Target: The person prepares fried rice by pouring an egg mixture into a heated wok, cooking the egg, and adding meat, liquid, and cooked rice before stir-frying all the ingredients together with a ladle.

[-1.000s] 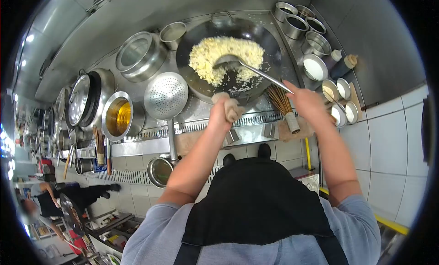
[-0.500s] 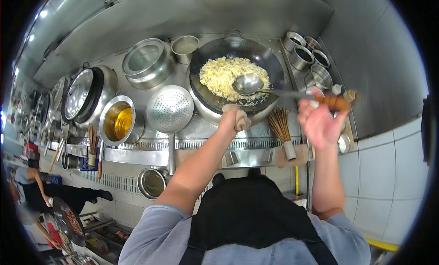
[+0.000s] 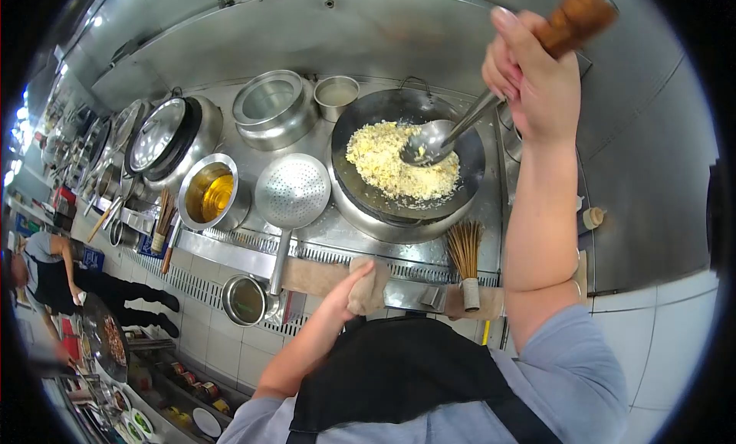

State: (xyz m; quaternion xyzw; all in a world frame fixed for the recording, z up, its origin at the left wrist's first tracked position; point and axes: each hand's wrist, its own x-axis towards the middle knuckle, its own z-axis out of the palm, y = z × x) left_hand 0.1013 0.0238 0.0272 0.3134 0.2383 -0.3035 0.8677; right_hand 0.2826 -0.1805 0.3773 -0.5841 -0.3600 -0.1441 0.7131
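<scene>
My right hand (image 3: pixel 537 80) is raised over the back right of the stove, fingers closed round the wooden handle of a steel ladle (image 3: pixel 431 143). The ladle slants down, its bowl resting on the egg fried rice (image 3: pixel 383 164) in a dark wok (image 3: pixel 471 157). Yellow egg bits show among the rice grains. My left hand (image 3: pixel 341 297) grips a folded beige cloth (image 3: pixel 369 288) at the stove's front edge, away from the wok. A perforated strainer (image 3: pixel 293 191) lies left of the wok.
Left of the strainer stands a pot of yellow oil (image 3: pixel 188 206). A bamboo brush (image 3: pixel 465 252) lies at the front right. Behind are a large steel pot (image 3: pixel 264 134) and a smaller pot (image 3: pixel 336 95). Another person (image 3: pixel 54 268) works at a wok, far left.
My left hand has come off the wok's near rim, bringing the cloth back to the stove's front edge. My right hand has risen up and away, tilting the ladle more steeply.
</scene>
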